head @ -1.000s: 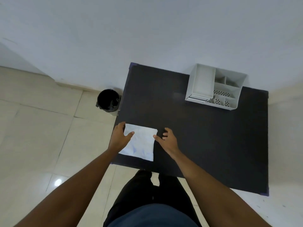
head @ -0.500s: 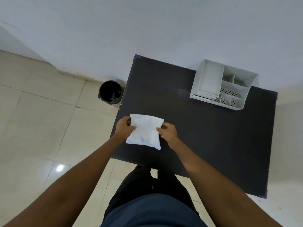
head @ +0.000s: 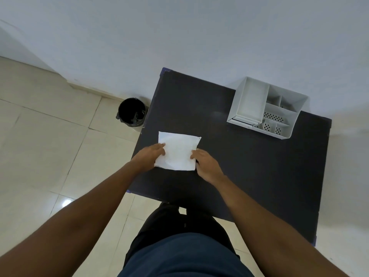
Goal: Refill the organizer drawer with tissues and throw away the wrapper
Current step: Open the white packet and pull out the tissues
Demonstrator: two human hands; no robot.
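two hands, one tissue pack, one organizer, one bin, one table: that is the whole count. left hand (head: pixel 150 156) and right hand (head: pixel 205 164) both hold the tissue pack (head: pixel 177 151), one at each side edge, near its lower corners. left fingers (head: pixel 160 147) lie curled over the left edge; right fingers (head: pixel 194 155) pinch the right edge. each hand is closed on the pack, though how firmly cannot be told.

the pack is a flat white rectangle, a little wider at the far edge than the near one, with faint creases across its face and a small nick at the far right corner. whether it lies on the surface or is raised just off it cannot be told. it sits over the near left part of the dark table (head: pixel 249 176), close to the left edge.

the organizer (head: pixel 265 108) is white and stands at the far right of the table against the wall, well apart from the pack. it shows one large plain compartment on the left, with a narrow drawer front below it, and several smaller compartments on the right, some with dotted perforated floors.

the bin (head: pixel 131 113) is round, lined in black, and stands on the pale tiled floor just beside the table's far left edge.
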